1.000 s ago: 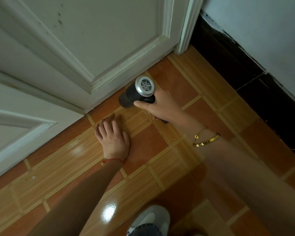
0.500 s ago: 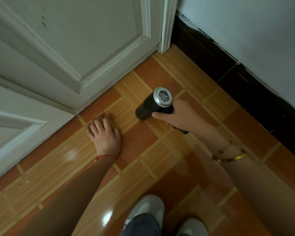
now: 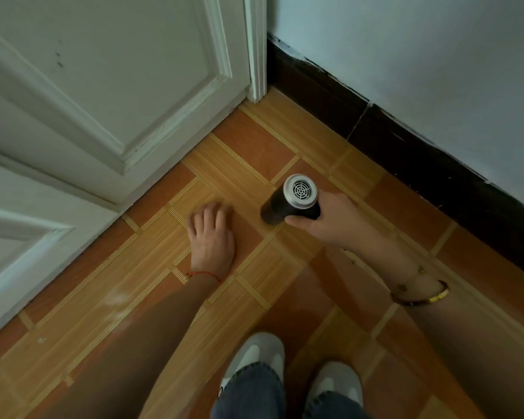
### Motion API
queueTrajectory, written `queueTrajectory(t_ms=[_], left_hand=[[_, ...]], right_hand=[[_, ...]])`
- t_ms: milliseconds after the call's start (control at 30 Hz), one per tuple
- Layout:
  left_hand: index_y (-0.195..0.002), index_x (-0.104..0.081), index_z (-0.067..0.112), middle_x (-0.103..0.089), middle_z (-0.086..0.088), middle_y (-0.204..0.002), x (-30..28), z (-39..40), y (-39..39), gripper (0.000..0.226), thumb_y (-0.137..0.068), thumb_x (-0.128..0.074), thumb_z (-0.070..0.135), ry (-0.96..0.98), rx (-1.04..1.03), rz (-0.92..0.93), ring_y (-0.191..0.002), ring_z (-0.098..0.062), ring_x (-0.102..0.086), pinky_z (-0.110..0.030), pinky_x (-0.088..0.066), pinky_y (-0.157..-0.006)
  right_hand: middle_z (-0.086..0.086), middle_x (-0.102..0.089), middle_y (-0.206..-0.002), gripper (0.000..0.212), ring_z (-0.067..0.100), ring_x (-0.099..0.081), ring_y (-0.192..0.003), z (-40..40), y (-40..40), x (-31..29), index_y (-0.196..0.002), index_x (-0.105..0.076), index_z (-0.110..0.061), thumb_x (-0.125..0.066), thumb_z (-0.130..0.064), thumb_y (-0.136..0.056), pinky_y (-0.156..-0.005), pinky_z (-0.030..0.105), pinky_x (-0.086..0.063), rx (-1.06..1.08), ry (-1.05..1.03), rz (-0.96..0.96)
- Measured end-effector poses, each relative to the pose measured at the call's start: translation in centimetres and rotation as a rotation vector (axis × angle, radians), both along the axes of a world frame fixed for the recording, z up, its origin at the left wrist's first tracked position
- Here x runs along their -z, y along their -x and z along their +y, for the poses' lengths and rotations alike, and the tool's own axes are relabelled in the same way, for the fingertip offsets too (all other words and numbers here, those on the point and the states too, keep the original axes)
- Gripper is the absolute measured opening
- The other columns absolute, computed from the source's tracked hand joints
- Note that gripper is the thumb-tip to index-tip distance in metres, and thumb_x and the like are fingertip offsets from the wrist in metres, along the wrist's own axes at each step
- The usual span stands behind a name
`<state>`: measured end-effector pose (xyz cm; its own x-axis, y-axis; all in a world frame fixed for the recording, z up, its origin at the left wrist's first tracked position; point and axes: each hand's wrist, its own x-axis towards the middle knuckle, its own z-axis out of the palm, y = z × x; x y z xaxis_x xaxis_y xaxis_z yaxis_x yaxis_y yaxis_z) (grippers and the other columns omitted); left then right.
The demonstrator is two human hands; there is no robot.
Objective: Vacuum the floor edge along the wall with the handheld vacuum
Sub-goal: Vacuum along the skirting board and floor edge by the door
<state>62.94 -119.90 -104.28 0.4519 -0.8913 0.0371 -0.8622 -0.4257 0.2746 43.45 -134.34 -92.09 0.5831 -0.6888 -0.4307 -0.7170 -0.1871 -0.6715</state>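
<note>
Head view: the right hand (image 3: 330, 223) is wrapped closed around the handheld vacuum (image 3: 289, 201), its long axis pointing down-left, away from the dark baseboard (image 3: 406, 140) on its right. The left hand (image 3: 212, 237) lies flat and empty on the floor (image 3: 133, 297), farther from that wall edge.

The left hand (image 3: 212, 237) lies flat on the floor (image 3: 152, 297), its fingertips (image 3: 208, 208) toward the door (image 3: 103, 86). Just right of those fingers the right hand (image 3: 330, 222) wraps the handheld vacuum (image 3: 288, 201), whose nose seems to touch the floor. The baseboard (image 3: 406, 146) runs beyond the right hand; two shoes (image 3: 254, 355) sit behind both wrists.
</note>
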Motion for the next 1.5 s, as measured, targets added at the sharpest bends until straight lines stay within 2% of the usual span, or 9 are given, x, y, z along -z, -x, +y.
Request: queueTrajectory(t_ms=[100, 267, 500, 700, 833, 1100, 1300, 1433, 1500], left_hand=[[-0.139, -0.049, 0.012, -0.048, -0.014, -0.14, -0.1, -0.5, 0.7, 0.047, -0.093, -0.039, 0.018, -0.034, 0.079, -0.014, -0.133, -0.036, -0.042, -0.061, -0.026, -0.117], [-0.139, -0.049, 0.01, -0.049, -0.016, -0.139, -0.2, -0.9, 0.9, 0.046, -0.094, -0.039, 0.019, -0.044, 0.097, -0.028, -0.133, -0.037, -0.043, -0.061, -0.026, -0.117], [-0.138, -0.047, 0.01, -0.048, -0.015, -0.14, -0.5, -2.8, 1.0, 0.044, -0.095, -0.046, 0.015, -0.011, 0.086, -0.032, -0.135, -0.037, -0.041, -0.059, -0.025, -0.118], [-0.137, -0.048, 0.009, -0.048, -0.015, -0.138, -0.1, -6.0, 0.9, 0.045, -0.098, -0.032, 0.026, 0.027, 0.076, -0.002, -0.133, -0.036, -0.043, -0.059, -0.025, -0.118], [-0.136, -0.049, 0.008, -0.049, -0.016, -0.138, 0.2, -8.5, 0.6, 0.041, -0.097, -0.043, 0.019, 0.074, 0.064, -0.013, -0.131, -0.037, -0.044, -0.059, -0.027, -0.116], [-0.14, -0.049, 0.011, -0.047, -0.014, -0.142, 1.1, -9.4, 0.3, 0.046, -0.096, -0.042, 0.022, 0.099, 0.062, -0.003, -0.137, -0.033, -0.039, -0.058, -0.018, -0.121], [-0.14, -0.05, 0.01, -0.047, -0.015, -0.143, 0.9, -9.5, 0.2, 0.048, -0.095, -0.042, 0.023, 0.087, 0.065, -0.007, -0.137, -0.034, -0.039, -0.058, -0.018, -0.121], [-0.139, -0.051, 0.011, -0.047, -0.014, -0.144, 0.9, -9.5, 0.3, 0.048, -0.094, -0.043, 0.023, 0.093, 0.065, -0.008, -0.138, -0.033, -0.039, -0.06, -0.02, -0.119], [-0.139, -0.051, 0.011, -0.048, -0.014, -0.143, 1.0, -9.6, 0.2, 0.048, -0.094, -0.043, 0.023, 0.094, 0.062, -0.012, -0.139, -0.033, -0.04, -0.06, -0.021, -0.119]], right_hand=[[-0.005, -0.065, -0.117, 0.059, 0.016, -0.061, -0.107, 0.4, 0.9, -0.3, -0.133, -0.05, -0.025, -0.071, -0.046, -0.082, -0.092, 0.039, -0.052, 0.03, 0.106, 0.011], [-0.004, -0.064, -0.123, 0.058, 0.017, -0.059, -0.114, 1.1, 1.1, -0.5, -0.133, -0.05, -0.027, -0.071, -0.046, -0.082, -0.097, 0.039, -0.05, -0.101, 0.012, 0.077], [-0.004, -0.066, -0.118, 0.064, 0.017, -0.062, -0.109, 0.3, 1.7, 0.3, -0.137, -0.047, -0.024, -0.07, -0.047, -0.082, -0.092, 0.041, -0.053, 0.117, 0.125, 0.014], [-0.014, -0.06, -0.094, 0.049, 0.012, -0.061, -0.097, -1.8, 1.6, 1.4, -0.124, -0.056, -0.024, -0.072, -0.044, -0.082, -0.074, 0.02, -0.047, 0.192, 0.044, -0.03], [-0.002, -0.066, -0.117, 0.067, 0.018, -0.063, -0.107, -4.2, 1.3, 1.9, -0.138, -0.047, -0.022, -0.07, -0.049, -0.082, -0.088, 0.037, -0.054, 0.278, 0.222, -0.053], [-0.001, -0.061, -0.128, 0.067, 0.012, -0.058, -0.117, -8.7, -2.7, 3.9, -0.139, -0.046, -0.014, -0.071, -0.042, -0.083, -0.092, 0.018, -0.044, 0.324, 0.217, -0.246], [-0.004, -0.066, -0.108, 0.06, 0.015, -0.065, -0.093, -10.5, -7.3, 4.9, -0.131, -0.052, -0.021, -0.073, -0.047, -0.08, -0.084, 0.039, -0.058, 0.217, 0.1, -0.282], [-0.002, -0.065, -0.119, 0.06, 0.015, -0.063, -0.107, -12.2, -9.2, 5.1, -0.133, -0.052, -0.017, -0.072, -0.043, -0.082, -0.086, 0.03, -0.055, 0.292, 0.189, -0.359], [-0.004, -0.065, -0.112, 0.056, 0.014, -0.066, -0.099, -13.0, -10.3, 5.1, -0.131, -0.054, -0.017, -0.072, -0.039, -0.083, -0.079, 0.033, -0.057, 0.319, 0.165, -0.397]])
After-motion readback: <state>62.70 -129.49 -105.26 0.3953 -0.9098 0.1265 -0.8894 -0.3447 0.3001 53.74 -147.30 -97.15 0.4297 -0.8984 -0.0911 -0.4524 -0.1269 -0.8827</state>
